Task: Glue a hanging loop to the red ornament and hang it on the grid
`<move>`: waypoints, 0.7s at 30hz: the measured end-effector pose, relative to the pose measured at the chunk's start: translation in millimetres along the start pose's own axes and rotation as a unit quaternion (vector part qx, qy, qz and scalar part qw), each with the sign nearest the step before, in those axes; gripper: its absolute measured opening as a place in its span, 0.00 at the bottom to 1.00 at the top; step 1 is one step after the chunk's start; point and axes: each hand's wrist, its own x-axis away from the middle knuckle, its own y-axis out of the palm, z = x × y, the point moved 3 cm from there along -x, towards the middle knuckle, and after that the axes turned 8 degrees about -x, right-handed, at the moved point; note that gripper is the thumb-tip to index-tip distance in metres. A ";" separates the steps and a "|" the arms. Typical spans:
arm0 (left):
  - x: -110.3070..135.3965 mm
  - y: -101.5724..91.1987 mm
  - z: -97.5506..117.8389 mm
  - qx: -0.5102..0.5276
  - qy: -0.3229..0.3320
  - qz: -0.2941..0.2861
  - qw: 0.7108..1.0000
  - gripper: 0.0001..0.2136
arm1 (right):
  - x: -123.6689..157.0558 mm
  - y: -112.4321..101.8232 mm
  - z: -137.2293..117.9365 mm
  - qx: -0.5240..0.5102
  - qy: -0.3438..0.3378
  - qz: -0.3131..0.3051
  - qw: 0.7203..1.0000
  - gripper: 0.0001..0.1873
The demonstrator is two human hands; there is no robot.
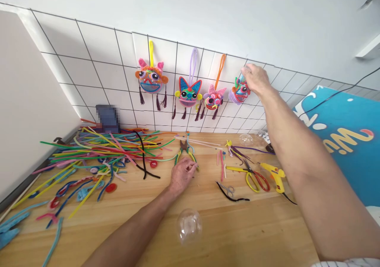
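Note:
My right hand (255, 79) reaches up to the wire grid on the wall and is closed on the top of a colourful pipe-cleaner mask ornament (239, 92), the rightmost in a row. My left hand (182, 175) rests on the wooden table (255, 227), fingers curled and pinching a short thin stick-like piece I cannot make out, right beside green-handled pliers (185, 150). Three other ornaments hang to the left: an orange one (151, 79), a blue-eared one (188, 93) and a pink one (213, 99).
A heap of coloured pipe cleaners (97, 150) covers the table's left. Yellow-and-red scissors (255, 178), a yellow glue gun (276, 176), small grey scissors (228, 189), a black pipe cleaner (234, 197) and clear plastic spheres (189, 225) lie around. A blue sign (347, 140) stands right.

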 end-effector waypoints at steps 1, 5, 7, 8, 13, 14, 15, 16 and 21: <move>0.0 0.2 0.0 0.000 0.001 0.001 1.000 0.08 | 1.3 -0.1 -1.1 0.000 0.016 0.004 1.000 0.33; 0.0 0.8 0.2 -0.006 -0.002 0.001 1.000 0.08 | 9.4 2.1 -6.3 -0.022 0.059 0.018 0.998 0.32; 0.0 0.4 0.8 -0.009 -0.003 -0.001 1.000 0.09 | 11.9 4.8 -6.2 -0.038 0.056 0.016 0.998 0.33; 0.0 0.1 1.1 -0.009 -0.003 -0.002 1.000 0.09 | 12.3 6.3 -5.0 -0.048 0.053 0.014 0.997 0.34; 0.0 -1.9 2.7 -0.001 -0.002 -0.006 1.000 0.09 | 9.3 10.4 4.1 -0.068 0.042 0.014 0.997 0.37; -0.1 -2.1 2.8 0.000 -0.003 -0.006 1.000 0.09 | 8.6 10.3 5.0 -0.066 0.041 0.016 0.997 0.38; -0.1 -2.2 2.9 -0.001 -0.004 -0.007 1.000 0.09 | 8.2 10.0 5.4 -0.063 0.040 0.017 0.997 0.38; -0.2 -2.2 3.0 -0.003 -0.004 -0.007 1.000 0.08 | 8.1 9.4 5.2 -0.061 0.041 0.018 0.997 0.38; -0.6 -1.8 3.2 -0.017 -0.002 -0.009 1.000 0.08 | 9.4 6.2 2.4 -0.050 0.037 0.021 0.998 0.37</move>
